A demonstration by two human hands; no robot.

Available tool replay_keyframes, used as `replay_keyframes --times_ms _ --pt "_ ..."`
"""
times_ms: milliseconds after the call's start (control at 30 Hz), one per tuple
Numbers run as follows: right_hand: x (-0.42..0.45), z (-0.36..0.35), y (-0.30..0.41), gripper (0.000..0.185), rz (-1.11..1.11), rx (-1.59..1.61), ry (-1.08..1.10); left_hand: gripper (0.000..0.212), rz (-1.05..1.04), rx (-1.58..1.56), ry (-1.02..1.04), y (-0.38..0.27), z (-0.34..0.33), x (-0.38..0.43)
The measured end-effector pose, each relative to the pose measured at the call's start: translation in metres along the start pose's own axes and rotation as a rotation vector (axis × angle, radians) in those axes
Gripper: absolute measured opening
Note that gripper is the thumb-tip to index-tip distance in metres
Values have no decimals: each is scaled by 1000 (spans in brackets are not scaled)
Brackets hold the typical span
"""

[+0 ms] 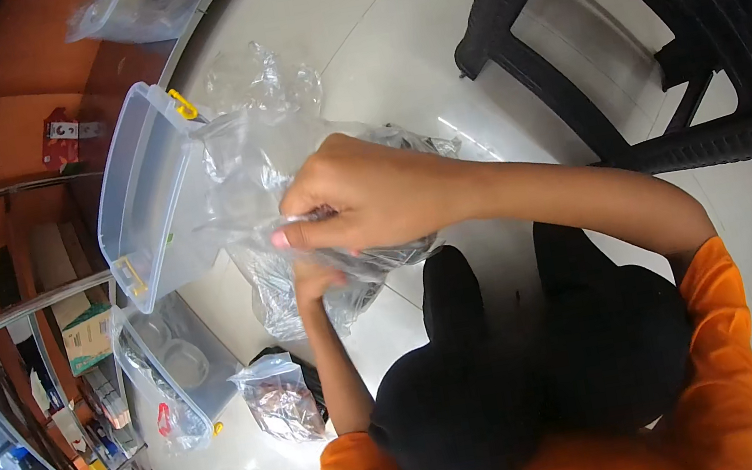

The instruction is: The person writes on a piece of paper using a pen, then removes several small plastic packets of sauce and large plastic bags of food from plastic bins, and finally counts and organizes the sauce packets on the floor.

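Observation:
My right hand (369, 192) reaches across the middle of the view. Its thumb and fingers pinch the edge of a clear plastic bag (380, 260) with dark contents, too unclear to name. Just below it, my left hand (318, 279) is blurred and partly hidden by the plastic; whether its fingers grip the bag is unclear. More crumpled clear plastic (263, 83) spreads beyond my hands over the tiled floor. An uncovered clear plastic storage box (137, 169) with yellow latches stands tilted to the left of the plastic.
Another clear bin (218, 378) with round containers sits at lower left, beside a zip bag (283, 401) of brownish contents. Shelves (34, 311) with boxes line the left side. A black plastic chair (570, 108) stands at upper right. My knees (461, 398) are below my hands.

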State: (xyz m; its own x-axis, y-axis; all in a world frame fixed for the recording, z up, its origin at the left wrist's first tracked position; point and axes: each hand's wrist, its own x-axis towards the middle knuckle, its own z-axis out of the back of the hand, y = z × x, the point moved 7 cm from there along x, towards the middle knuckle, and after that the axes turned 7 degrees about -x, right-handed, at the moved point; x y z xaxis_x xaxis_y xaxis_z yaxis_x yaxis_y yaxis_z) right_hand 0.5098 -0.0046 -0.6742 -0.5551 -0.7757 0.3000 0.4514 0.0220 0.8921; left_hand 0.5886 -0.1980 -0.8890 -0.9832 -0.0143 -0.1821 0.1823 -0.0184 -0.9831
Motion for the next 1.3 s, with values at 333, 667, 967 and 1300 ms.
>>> replay_keyframes --times_ms 333,667,967,1300 --pt "6 -17 -52 28 -46 23 -5 27 -186 257 -80 -69 -135 19" --pt "-23 51 -57 22 -182 -109 -80 36 -85 475 -106 -9 -128 19" --pt "-112 24 -153 105 -364 -574 117 27 -131 -68 -231 -43 -127 32" --pt "-106 -47 -175 72 -207 -662 -23 44 22 -29 -142 -41 -152 20"
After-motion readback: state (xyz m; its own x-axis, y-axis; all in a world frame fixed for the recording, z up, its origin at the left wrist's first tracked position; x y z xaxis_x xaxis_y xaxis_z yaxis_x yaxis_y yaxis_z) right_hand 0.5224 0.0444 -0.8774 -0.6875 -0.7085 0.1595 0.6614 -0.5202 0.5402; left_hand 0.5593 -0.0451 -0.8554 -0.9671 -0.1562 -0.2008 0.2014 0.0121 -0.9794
